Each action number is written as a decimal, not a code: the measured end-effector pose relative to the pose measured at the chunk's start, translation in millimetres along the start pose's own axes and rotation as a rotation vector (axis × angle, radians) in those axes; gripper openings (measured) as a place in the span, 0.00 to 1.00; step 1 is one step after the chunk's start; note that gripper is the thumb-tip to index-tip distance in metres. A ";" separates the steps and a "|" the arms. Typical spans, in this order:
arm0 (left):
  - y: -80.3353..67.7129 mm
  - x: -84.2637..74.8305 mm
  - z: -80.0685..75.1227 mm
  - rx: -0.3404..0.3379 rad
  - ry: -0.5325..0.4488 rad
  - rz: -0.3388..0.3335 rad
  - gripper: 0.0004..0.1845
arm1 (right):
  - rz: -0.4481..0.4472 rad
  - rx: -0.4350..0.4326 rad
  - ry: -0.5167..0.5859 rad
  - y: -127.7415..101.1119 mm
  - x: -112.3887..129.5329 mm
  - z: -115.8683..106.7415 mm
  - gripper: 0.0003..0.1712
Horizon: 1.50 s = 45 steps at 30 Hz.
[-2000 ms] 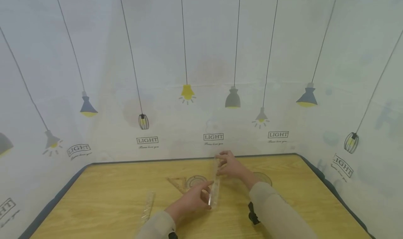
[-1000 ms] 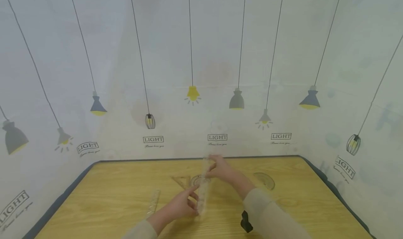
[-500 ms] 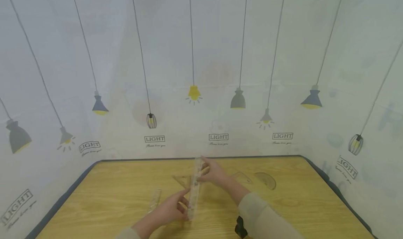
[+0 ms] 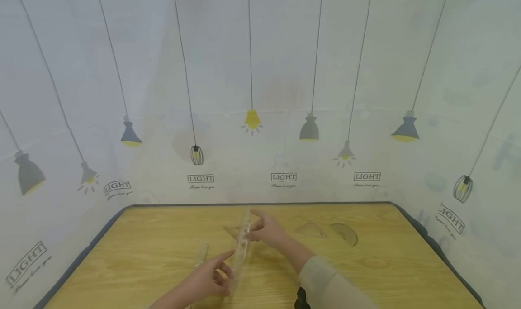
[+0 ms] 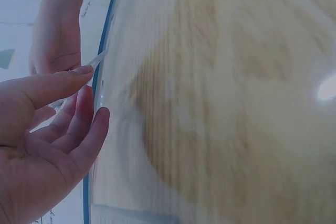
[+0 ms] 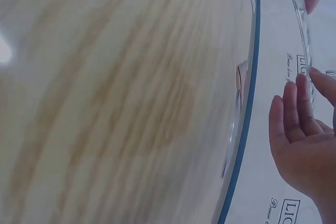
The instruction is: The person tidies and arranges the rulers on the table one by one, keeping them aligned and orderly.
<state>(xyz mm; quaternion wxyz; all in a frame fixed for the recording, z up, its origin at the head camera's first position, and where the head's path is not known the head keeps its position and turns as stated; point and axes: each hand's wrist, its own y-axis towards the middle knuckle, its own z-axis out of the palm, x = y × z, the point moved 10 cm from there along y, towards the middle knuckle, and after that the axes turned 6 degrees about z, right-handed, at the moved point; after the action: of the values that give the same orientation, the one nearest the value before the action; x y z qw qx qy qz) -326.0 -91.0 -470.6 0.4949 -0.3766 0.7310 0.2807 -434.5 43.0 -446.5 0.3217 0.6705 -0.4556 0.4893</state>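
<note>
Ruler lifted off table, pinched between left hand at 6 o'clock, right hand at 12; not set down.

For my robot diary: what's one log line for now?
left hand: holds clear ruler | right hand: holds far end | second ruler: on table

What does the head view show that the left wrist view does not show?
Only the head view shows a second ruler, a set square and a protractor lying on the table. Only the left wrist view shows the left hand's fingers close up. Both show the clear ruler held between both hands.
</note>
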 end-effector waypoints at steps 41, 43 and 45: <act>-52.5 15.9 -57.1 -0.077 0.141 -0.011 0.35 | 0.097 -0.070 0.010 -1.3 0.7 71.4 0.43; -52.0 11.6 -62.5 -0.087 0.169 0.015 0.34 | 0.084 -0.055 0.006 -1.3 1.3 76.0 0.44; -51.6 9.1 -66.6 -0.096 0.178 0.027 0.34 | 0.085 -0.044 0.015 -1.4 0.4 79.9 0.44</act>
<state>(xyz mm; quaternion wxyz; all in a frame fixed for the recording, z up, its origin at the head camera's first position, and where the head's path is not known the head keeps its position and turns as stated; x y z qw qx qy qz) -319.4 -174.5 -457.6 0.4058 -0.4135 0.7627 0.2873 -404.2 -26.7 -471.2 0.3187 0.6395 -0.4919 0.4975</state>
